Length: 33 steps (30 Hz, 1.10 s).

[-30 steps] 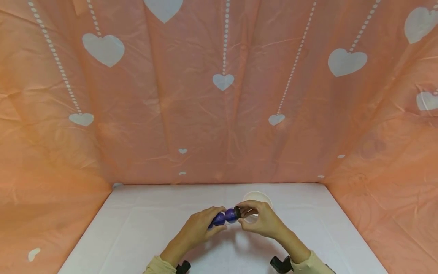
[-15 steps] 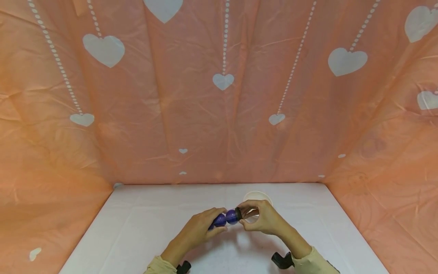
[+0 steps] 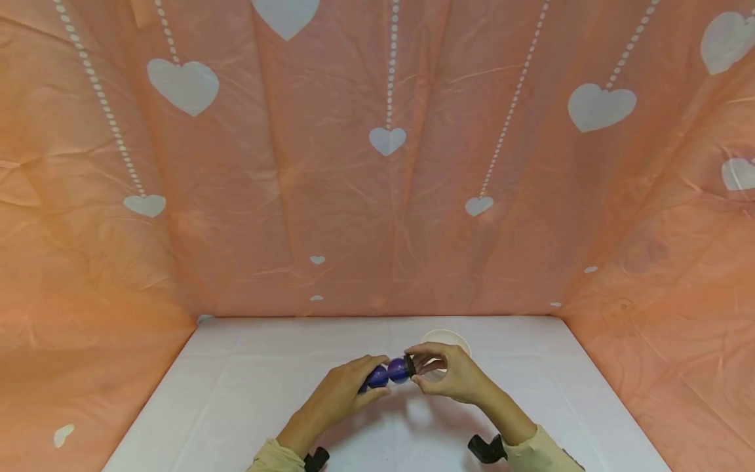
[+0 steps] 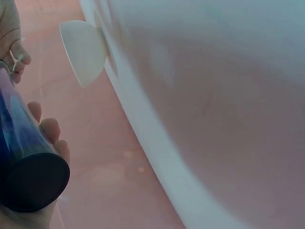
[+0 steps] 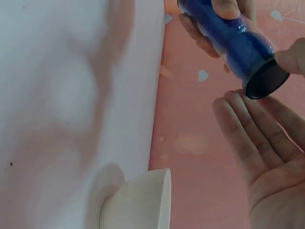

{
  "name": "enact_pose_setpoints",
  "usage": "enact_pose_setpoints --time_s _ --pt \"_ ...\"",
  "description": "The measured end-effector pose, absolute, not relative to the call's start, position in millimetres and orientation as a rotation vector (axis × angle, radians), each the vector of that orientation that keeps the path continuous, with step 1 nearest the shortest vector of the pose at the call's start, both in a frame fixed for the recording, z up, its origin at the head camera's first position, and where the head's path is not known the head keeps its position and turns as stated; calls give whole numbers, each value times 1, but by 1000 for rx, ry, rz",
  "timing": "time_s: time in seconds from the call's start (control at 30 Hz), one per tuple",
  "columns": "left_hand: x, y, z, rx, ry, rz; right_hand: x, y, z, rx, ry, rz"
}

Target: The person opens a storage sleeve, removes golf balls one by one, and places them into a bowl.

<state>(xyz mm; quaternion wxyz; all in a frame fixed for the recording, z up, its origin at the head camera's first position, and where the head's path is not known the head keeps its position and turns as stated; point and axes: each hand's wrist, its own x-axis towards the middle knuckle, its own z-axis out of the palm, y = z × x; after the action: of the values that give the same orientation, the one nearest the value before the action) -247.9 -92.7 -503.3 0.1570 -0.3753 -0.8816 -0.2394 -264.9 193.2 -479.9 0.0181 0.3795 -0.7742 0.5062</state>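
A clear tube (image 3: pixel 398 370) with black end caps and rounded blue-purple, ball-like shapes inside is held above the white table. My left hand (image 3: pixel 339 393) grips its body, thumb on the near side and fingers on the far side. In the left wrist view one black cap (image 4: pixel 35 183) faces the camera. My right hand (image 3: pixel 457 377) pinches the opposite end. The right wrist view shows that end's black cap (image 5: pixel 267 81), with the right thumb (image 5: pixel 291 57) at its rim and the other fingers stretched below it.
Behind the right hand a cream bowl (image 3: pixel 439 335) stands on the table (image 3: pixel 248 393); the right wrist view shows the same bowl (image 5: pixel 138 202) in part. Orange sheeting (image 3: pixel 330 196) with pale hearts rises at the back and both sides.
Both hands keep almost the same place on the tube. Only a very slight shift of the tube and of the whole view shows.
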Motion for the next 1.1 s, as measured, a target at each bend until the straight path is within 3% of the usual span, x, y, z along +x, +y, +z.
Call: enact_pose_setpoints --time_s 1.1 --pt "-249 -90 -503 -1050 -2488 -666 -265 190 -485 1154 -2283 1541"
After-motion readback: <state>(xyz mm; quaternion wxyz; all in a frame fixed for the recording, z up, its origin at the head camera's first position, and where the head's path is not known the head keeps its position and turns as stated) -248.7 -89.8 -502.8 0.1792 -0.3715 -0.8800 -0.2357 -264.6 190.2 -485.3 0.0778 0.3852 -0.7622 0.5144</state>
